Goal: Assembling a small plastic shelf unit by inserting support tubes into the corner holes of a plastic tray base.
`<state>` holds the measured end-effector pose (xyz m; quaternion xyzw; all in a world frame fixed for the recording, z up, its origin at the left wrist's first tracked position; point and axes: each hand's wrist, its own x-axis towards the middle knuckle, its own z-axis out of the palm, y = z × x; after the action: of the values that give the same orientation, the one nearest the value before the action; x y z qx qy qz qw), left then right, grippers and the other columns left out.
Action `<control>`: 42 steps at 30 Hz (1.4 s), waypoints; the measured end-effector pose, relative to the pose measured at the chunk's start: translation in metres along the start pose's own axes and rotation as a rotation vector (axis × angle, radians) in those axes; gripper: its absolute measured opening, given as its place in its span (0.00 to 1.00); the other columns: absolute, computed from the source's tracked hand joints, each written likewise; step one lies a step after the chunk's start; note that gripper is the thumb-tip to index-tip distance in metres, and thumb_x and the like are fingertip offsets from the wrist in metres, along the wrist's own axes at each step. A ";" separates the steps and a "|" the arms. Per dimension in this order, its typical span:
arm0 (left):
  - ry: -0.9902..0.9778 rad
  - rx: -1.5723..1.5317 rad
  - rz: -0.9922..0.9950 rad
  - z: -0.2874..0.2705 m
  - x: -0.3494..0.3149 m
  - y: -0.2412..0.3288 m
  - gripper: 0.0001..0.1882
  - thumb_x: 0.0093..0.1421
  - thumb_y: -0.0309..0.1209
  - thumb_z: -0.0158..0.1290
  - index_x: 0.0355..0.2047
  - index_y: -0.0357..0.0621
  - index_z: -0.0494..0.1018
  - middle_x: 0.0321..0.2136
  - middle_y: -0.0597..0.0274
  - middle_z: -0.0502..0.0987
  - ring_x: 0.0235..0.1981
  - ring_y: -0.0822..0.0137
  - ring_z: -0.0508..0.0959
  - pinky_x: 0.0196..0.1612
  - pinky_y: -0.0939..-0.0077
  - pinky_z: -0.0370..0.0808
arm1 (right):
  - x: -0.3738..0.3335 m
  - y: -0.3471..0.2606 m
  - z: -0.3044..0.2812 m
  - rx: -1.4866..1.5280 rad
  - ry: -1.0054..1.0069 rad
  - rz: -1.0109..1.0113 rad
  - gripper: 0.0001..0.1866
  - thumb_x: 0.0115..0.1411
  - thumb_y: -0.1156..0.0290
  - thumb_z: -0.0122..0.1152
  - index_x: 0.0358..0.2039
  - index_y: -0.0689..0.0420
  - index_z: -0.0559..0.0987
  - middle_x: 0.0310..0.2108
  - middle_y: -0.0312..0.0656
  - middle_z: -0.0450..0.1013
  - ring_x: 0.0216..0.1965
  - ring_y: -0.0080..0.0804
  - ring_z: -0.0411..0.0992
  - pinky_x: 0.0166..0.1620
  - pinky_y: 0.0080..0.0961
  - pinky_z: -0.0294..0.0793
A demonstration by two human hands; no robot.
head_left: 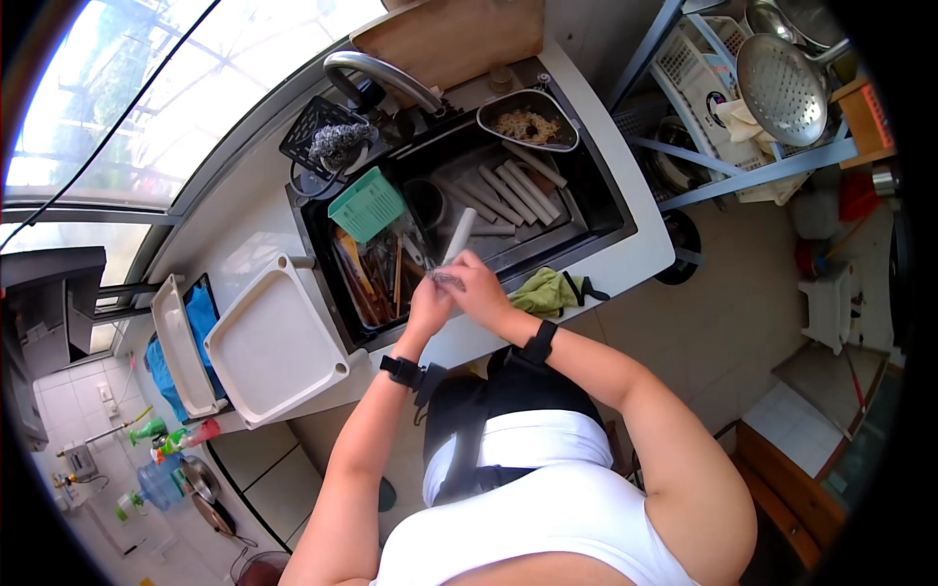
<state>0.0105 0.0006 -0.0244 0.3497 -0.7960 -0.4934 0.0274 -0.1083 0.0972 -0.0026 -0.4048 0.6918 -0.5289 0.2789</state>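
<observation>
The person's two grips meet over the near edge of a dark sink, with a pale rod rising from between them, tilted up and slightly to their right. The right grip is closed around the rod's lower part, a stringy metallic scrubber bunched against its fingers. The left grip is curled just below it, touching; whether it clasps the rod's end cannot be told. Beyond the grips and to their right, more pale rods lie in the basin; left of them are long utensils, with a mint-green basket farther off. A green cloth rests on the tabletop just right of the right grip. The step looks like scouring this one rod's surface; the next move seems to call for a steady hold while the rod is turned against the scrubber.
</observation>
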 end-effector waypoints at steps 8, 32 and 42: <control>0.012 -0.015 0.017 -0.007 -0.008 0.011 0.20 0.55 0.30 0.57 0.47 0.33 0.70 0.39 0.42 0.77 0.43 0.47 0.77 0.46 0.62 0.72 | 0.005 0.010 0.000 -0.062 -0.001 -0.035 0.10 0.57 0.70 0.62 0.38 0.61 0.82 0.37 0.49 0.71 0.39 0.47 0.72 0.42 0.37 0.72; -0.163 -0.397 -0.277 -0.028 -0.007 0.003 0.14 0.69 0.33 0.44 0.50 0.38 0.61 0.37 0.60 0.72 0.36 0.69 0.76 0.40 0.74 0.76 | 0.038 0.045 -0.060 -0.120 0.260 0.071 0.11 0.57 0.72 0.62 0.40 0.61 0.80 0.38 0.48 0.71 0.41 0.47 0.72 0.45 0.34 0.72; -0.047 -0.368 0.016 0.001 0.003 -0.018 0.23 0.60 0.22 0.54 0.54 0.36 0.59 0.47 0.54 0.71 0.48 0.63 0.74 0.54 0.68 0.71 | 0.035 0.005 0.002 0.012 -0.035 0.163 0.29 0.46 0.54 0.72 0.41 0.64 0.79 0.40 0.50 0.70 0.42 0.47 0.71 0.47 0.34 0.72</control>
<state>0.0172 -0.0054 -0.0407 0.3209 -0.6955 -0.6384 0.0760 -0.1262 0.0669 -0.0062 -0.3547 0.7143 -0.5016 0.3352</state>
